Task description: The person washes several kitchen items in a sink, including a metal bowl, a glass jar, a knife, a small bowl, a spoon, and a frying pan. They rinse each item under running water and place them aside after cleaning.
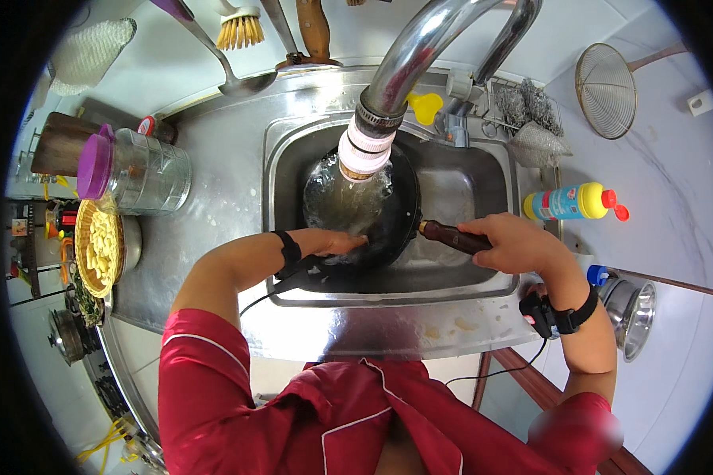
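A black wok lies in the stainless-steel sink, beneath the chrome faucet with its white spout end. Cloudy water stirs inside it. My right hand grips the wok's dark wooden handle, which points right across the basin. Over the wok's near left side reaches my left hand, its fingertips at the water. Blur and the water hide whether those fingers hold anything.
Left of the sink stand a purple-lidded clear jar and a wicker basket of pale pieces. A yellow bottle lies to the right. Behind hang a ladle and a brush; a wire strainer is at right.
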